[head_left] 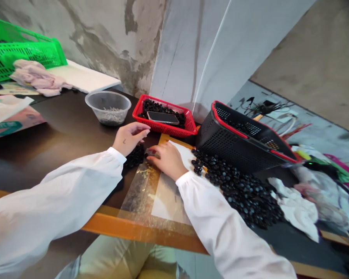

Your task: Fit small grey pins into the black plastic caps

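A dark table (pixel 61 131) fills most of the frame, its orange edge running across the bottom. Two white sleeves reach in from the lower edge, the left sleeve (pixel 61 193) from the lower left and the right sleeve (pixel 221 224) from lower centre.

Right of centre, a black basket (pixel 238 143) with a red rim lies tipped on its side. A large heap of black round pieces (pixel 241 190) spreads from beside it toward the lower right. In the upper left corner stands a green crate (pixel 17 54) with a pink cloth (pixel 37 77) bunched in front of it. A white sheet (pixel 168 197) under clear film lies on the table at centre.

Above it sits a red basket (pixel 165 130) holding more black pieces and a phone (pixel 163 117). Just left of that is a clear bowl (pixel 108 107) with small grey bits in the bottom. A crumpled white rag (pixel 296 205) lies at the right, past the heap.

The right hand (pixel 168 159) rests palm down on the upper end of the sheet. Its fingers are stretched out close together, pointing left, with nothing seen in its grip. The left hand (pixel 130 137) hovers just above it with the fingers loosely bent and drawn together. Whether it pinches a piece cannot be told.

A small pile of black pieces (pixel 135 155) lies under the left hand, just beside the right fingertips (pixel 152 149).
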Tool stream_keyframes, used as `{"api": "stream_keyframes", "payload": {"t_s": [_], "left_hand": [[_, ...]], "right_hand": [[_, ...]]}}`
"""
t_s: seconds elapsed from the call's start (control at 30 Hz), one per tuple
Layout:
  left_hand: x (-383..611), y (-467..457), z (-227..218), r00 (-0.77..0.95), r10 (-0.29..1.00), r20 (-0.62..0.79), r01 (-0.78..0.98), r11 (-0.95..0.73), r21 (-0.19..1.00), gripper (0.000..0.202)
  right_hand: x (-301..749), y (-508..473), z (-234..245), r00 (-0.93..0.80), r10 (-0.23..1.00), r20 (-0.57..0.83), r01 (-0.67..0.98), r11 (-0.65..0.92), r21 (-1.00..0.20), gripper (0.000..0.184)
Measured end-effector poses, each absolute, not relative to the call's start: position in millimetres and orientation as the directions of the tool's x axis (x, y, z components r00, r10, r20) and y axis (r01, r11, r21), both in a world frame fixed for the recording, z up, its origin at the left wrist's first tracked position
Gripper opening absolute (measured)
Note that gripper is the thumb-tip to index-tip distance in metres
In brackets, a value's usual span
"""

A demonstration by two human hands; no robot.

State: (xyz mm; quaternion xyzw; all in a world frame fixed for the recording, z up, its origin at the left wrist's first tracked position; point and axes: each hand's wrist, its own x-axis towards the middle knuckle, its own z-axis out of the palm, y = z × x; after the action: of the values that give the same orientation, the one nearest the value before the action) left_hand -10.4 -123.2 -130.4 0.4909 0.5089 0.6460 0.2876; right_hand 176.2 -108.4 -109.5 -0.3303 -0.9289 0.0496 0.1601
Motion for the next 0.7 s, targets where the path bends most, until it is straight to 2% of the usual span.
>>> {"api": "stream_keyframes", "payload": {"t_s": [0.2,0.33,0.47,0.6,0.7], "left_hand": [[-10.7,-120.6,-139.6,-0.331,0.886,0.326,0.103,-0.309,0.945,0.041],[-7.1,-124.8,-136.9,-0.281,0.895,0.345,0.138,-0.319,0.938,0.04],[4.6,-136.1,-132.1,-0.177,0.909,0.377,0.226,-0.335,0.915,0.031],[21.8,-149.3,-131.5,-0.023,0.929,0.369,0.29,-0.347,0.892,0.024],[31.8,-155.9,-133.1,0.053,0.921,0.385,0.273,-0.385,0.882,0.023]], "right_hand": [[164.1,-98.6,-120.0,-0.734,0.639,0.231,0.558,0.761,-0.331,0.01],[179.6,-104.1,-112.8,-0.62,0.736,0.271,0.492,0.634,-0.596,0.024],[208.2,-108.8,-106.7,-0.491,0.827,0.272,0.332,0.467,-0.82,0.014],[232.8,-116.1,-110.0,-0.391,0.895,0.212,0.21,0.312,-0.927,0.014],[239.4,-124.1,-114.3,-0.387,0.9,0.198,0.146,0.272,-0.951,0.015]]}}
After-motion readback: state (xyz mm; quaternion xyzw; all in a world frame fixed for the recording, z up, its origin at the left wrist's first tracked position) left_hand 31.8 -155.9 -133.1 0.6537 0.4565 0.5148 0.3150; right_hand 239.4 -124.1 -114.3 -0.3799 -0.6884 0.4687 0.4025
